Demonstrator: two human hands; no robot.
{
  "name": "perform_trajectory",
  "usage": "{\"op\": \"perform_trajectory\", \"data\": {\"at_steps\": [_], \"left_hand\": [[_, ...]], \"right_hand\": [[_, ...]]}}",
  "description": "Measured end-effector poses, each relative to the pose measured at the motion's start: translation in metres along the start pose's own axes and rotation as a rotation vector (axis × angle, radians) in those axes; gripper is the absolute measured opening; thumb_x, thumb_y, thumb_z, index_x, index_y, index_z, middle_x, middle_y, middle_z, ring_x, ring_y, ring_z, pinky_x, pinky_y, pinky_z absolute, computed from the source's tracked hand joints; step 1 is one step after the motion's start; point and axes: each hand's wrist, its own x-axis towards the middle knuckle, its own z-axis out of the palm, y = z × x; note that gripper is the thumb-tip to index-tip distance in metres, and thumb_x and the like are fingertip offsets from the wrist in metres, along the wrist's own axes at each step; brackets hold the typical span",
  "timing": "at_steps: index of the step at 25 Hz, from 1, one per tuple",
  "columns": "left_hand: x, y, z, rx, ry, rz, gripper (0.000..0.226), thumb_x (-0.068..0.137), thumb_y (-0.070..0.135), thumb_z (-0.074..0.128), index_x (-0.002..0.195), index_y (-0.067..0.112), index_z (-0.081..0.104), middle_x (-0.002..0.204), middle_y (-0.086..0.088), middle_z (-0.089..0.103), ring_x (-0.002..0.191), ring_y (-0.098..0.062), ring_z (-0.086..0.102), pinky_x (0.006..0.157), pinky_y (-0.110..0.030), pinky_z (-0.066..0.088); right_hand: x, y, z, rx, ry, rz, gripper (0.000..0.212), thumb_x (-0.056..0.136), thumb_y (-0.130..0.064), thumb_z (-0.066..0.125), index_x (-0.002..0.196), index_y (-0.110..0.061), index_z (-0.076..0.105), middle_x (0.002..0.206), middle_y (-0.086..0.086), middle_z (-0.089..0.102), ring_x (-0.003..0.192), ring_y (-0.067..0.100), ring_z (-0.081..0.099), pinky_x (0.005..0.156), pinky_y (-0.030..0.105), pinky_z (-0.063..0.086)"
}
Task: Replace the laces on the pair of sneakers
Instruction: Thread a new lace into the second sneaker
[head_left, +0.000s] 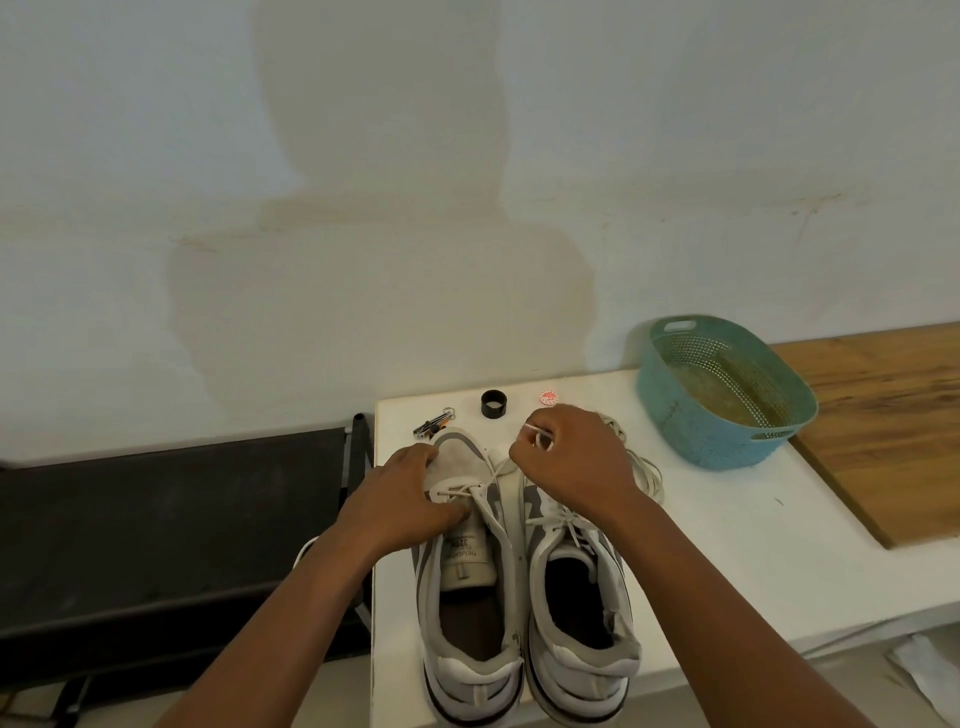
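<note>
Pair of sneakers (524, 597) side by side on white bench (727, 545), heels toward the near edge, toes toward the wall. Left sneaker (467, 587): most eyelets bare, one lace (470, 491) crossing low near the toe. Left hand (410, 499) pressed over that forefoot, fingers curled on the upper, steadying. Right hand (566, 457) above the toes, pinching a lace end (535, 430) between thumb and fingers, drawn taut. Right sneaker (576, 587) laced. Judged step: unthreading the last rows of the left sneaker. Next move calls for pulling the end clear of its eyelet without dragging the shoe. Beyond the right sneaker's toe: loose coil of lace (644, 467). Farther from the sneakers: black ring (493, 404), small round cap (548, 398), metal clip (434, 423), teal basket (727, 389).
</note>
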Motion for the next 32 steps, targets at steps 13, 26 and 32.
{"op": "perform_trajectory", "data": {"at_steps": [13, 26, 32], "left_hand": [[-0.014, 0.010, -0.036, -0.356, -0.253, -0.167, 0.021, 0.090, 0.023, 0.078, 0.091, 0.003, 0.078, 0.081, -0.011, 0.079, 0.074, -0.023, 0.078, 0.073, -0.037, 0.065], [-0.013, 0.003, -0.041, -0.534, -0.288, -0.237, 0.009, 0.092, 0.001, 0.071, 0.096, -0.001, 0.079, 0.086, -0.021, 0.077, 0.079, -0.029, 0.078, 0.069, -0.035, 0.064], [-0.016, 0.007, -0.042, -0.532, -0.296, -0.254, 0.011, 0.093, 0.003, 0.069, 0.097, 0.000, 0.079, 0.088, -0.019, 0.078, 0.080, -0.030, 0.078, 0.072, -0.037, 0.065]], "right_hand": [[-0.006, -0.014, 0.019, 0.295, -0.204, -0.158, 0.020, 0.098, -0.003, 0.059, 0.109, -0.014, 0.072, 0.089, -0.004, 0.077, 0.076, -0.005, 0.068, 0.066, 0.009, 0.047], [-0.028, -0.032, 0.043, -0.068, -0.208, -0.247, 0.015, 0.093, -0.033, 0.065, 0.097, -0.024, 0.076, 0.101, -0.006, 0.065, 0.106, 0.015, 0.048, 0.086, 0.035, 0.050], [-0.029, -0.033, 0.048, -0.095, -0.193, -0.238, 0.016, 0.093, -0.036, 0.064, 0.095, -0.025, 0.075, 0.101, -0.007, 0.065, 0.106, 0.014, 0.047, 0.082, 0.033, 0.050]]}}
